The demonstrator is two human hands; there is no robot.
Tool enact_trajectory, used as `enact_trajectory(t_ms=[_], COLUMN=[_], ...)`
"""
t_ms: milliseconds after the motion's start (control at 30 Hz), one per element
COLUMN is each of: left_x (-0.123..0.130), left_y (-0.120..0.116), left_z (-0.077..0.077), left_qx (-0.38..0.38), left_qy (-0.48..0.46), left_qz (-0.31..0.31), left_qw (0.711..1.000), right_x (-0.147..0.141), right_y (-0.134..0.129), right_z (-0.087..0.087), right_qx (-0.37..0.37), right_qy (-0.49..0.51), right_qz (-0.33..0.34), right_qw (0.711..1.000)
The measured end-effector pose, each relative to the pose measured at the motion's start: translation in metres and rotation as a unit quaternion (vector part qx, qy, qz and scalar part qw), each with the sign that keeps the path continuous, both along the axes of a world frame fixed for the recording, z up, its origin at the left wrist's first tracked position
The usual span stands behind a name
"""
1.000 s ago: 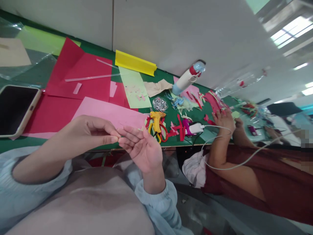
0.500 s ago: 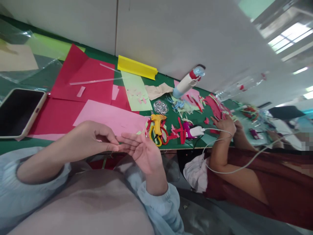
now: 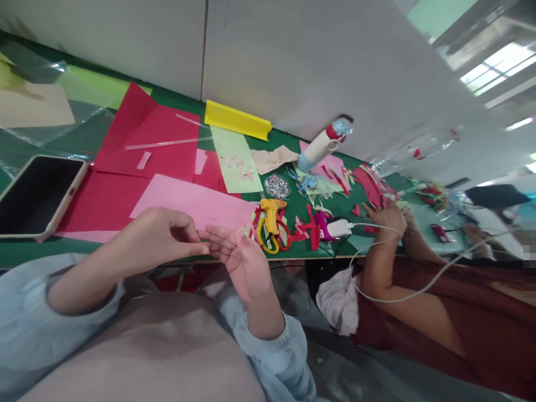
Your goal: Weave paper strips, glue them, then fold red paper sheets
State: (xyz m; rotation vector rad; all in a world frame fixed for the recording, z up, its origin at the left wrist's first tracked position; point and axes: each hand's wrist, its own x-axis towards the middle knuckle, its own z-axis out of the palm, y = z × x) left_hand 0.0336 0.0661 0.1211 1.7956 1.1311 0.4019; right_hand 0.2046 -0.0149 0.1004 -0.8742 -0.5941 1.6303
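Observation:
My left hand comes in from the left with thumb and fingers pinched together. Its tips meet the fingertips of my right hand, and anything tiny between them cannot be made out. My right hand is turned palm up, fingers stretched toward the left. Just beyond both hands lies a pink paper sheet over red sheets. Close by my right hand are a yellow glue gun and scissors with yellow and red handles.
A phone lies at left. Behind are a folded yellow sheet, a pale green sheet with pink scraps, a round dish of small beads and a bottle. Another person's hand works at right beside a white cable.
The view has shifted slightly, so the table things sit a little lower and further right. Both hands keep nearly the same pose, fingertips still meeting.

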Motion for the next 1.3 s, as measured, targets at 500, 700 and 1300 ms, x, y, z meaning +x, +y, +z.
enact_trajectory(t_ms=[500, 700, 1300], left_x=[-0.003, -0.008, -0.006], left_y=[0.009, 0.005, -0.017], left_z=[0.002, 0.004, 0.02], left_qx=[-0.109, -0.115, 0.016], left_qy=[-0.109, -0.144, -0.032], left_qz=[-0.047, -0.029, 0.039], left_qw=[0.987, 0.982, 0.999], right_x=[0.018, 0.016, 0.005], right_y=[0.008, 0.007, -0.006], right_z=[-0.002, 0.004, 0.008], right_qx=[-0.058, -0.089, -0.007], right_qy=[0.041, 0.081, 0.059], right_qz=[0.056, 0.059, 0.034], right_qw=[0.996, 0.991, 0.998])
